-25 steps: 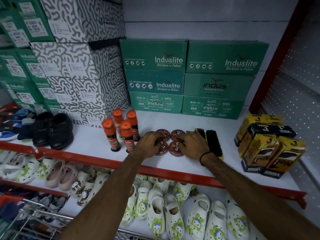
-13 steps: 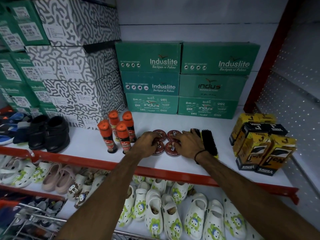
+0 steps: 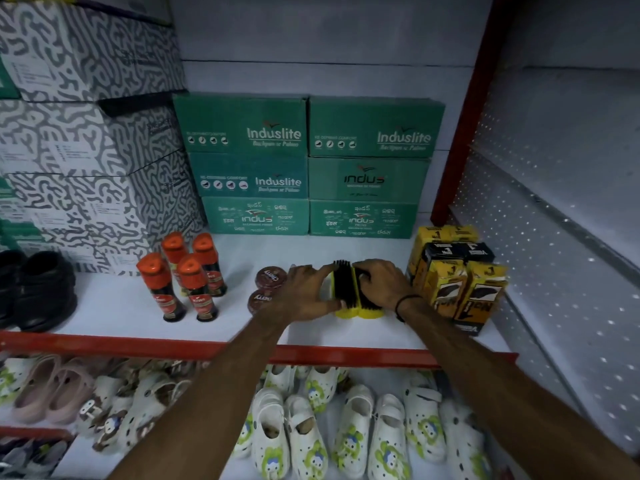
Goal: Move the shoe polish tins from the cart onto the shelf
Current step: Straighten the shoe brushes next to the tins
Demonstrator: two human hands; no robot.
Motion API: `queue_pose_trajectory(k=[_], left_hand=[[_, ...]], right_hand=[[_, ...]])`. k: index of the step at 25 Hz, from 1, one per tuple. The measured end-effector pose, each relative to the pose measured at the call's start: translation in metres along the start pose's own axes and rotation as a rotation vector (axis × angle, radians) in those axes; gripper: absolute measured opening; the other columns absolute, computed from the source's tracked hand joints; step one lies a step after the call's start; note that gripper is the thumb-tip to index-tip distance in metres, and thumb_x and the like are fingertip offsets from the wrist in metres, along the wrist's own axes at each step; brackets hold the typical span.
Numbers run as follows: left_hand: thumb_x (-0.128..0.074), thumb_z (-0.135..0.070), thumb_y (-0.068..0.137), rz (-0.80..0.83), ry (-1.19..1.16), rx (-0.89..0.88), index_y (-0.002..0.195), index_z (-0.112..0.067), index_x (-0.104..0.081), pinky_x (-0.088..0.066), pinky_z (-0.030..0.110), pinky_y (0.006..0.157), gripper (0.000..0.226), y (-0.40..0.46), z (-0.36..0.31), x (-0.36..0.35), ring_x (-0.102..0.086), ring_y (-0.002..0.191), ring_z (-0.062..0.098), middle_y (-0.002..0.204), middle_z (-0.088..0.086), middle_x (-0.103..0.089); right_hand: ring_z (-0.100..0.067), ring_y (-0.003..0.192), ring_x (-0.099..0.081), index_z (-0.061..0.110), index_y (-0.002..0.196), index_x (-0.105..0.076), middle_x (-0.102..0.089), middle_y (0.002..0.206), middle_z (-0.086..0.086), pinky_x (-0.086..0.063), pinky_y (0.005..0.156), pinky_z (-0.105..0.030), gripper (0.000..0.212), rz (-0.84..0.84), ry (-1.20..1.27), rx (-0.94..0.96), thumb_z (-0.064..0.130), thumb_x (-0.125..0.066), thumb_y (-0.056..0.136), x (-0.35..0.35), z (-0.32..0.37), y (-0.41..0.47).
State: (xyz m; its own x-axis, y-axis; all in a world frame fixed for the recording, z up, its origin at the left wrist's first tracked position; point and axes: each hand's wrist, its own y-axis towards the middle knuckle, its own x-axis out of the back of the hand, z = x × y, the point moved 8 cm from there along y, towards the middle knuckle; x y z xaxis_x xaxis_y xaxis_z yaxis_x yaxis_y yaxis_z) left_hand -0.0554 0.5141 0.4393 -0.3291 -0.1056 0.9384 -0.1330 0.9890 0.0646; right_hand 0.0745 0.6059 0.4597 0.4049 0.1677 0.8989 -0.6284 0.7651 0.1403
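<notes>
Two round brown shoe polish tins lie flat on the white shelf (image 3: 104,306): one (image 3: 270,277) behind, one (image 3: 260,299) in front, partly hidden by my left hand. My left hand (image 3: 308,294) rests just right of them, fingers against the left side of two yellow shoe brushes (image 3: 346,287) with black bristles. My right hand (image 3: 381,282) grips the brushes from the right and top. Any further tins are hidden under my left hand. The cart is out of view.
Orange-capped polish bottles (image 3: 183,275) stand left of the tins. Yellow-and-black boxes (image 3: 457,278) sit close on the right. Green shoe boxes (image 3: 308,168) and patterned boxes (image 3: 86,133) line the back. Black shoes (image 3: 38,289) stand far left. White clogs (image 3: 311,427) fill the lower shelf.
Both hands left the polish tins and shifted right onto the brushes. The view moved right, and the cart corner is gone from the frame.
</notes>
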Motion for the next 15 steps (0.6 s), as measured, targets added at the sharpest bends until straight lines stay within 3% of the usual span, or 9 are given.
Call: queue_pose_trajectory(k=[4, 8, 15], left_hand=[[-0.072, -0.058, 0.077, 0.063, 0.020, 0.014, 0.154, -0.030, -0.028, -0.027, 0.048, 0.110, 0.093, 0.004, -0.009, -0.021, -0.036, 0.135, 0.036, 0.135, 0.019, -0.057], [-0.076, -0.048, 0.077, 0.067, -0.012, 0.034, 0.156, -0.025, -0.024, -0.039, 0.049, 0.108, 0.097, 0.006, -0.009, -0.026, -0.040, 0.135, 0.038, 0.134, 0.021, -0.059], [-0.077, -0.045, 0.077, 0.044, -0.024, 0.043, 0.156, -0.020, -0.026, -0.042, 0.051, 0.108, 0.096, 0.006, -0.007, -0.027, -0.037, 0.138, 0.037, 0.135, 0.022, -0.058]], right_hand=[[-0.037, 0.122, -0.061, 0.017, 0.133, -0.065, -0.065, 0.136, -0.016, -0.054, 0.100, -0.040, 0.044, 0.026, 0.025, -0.027, 0.012, -0.054, 0.091, -0.008, -0.014, -0.011], [-0.038, 0.124, -0.058, 0.014, 0.132, -0.066, -0.063, 0.135, -0.019, -0.052, 0.103, -0.041, 0.043, 0.059, 0.036, -0.012, 0.007, -0.053, 0.092, -0.013, -0.016, -0.011], [-0.038, 0.125, -0.056, 0.013, 0.130, -0.067, -0.062, 0.135, -0.019, -0.051, 0.104, -0.041, 0.042, 0.052, 0.029, 0.007, 0.005, -0.051, 0.092, -0.012, -0.011, -0.010]])
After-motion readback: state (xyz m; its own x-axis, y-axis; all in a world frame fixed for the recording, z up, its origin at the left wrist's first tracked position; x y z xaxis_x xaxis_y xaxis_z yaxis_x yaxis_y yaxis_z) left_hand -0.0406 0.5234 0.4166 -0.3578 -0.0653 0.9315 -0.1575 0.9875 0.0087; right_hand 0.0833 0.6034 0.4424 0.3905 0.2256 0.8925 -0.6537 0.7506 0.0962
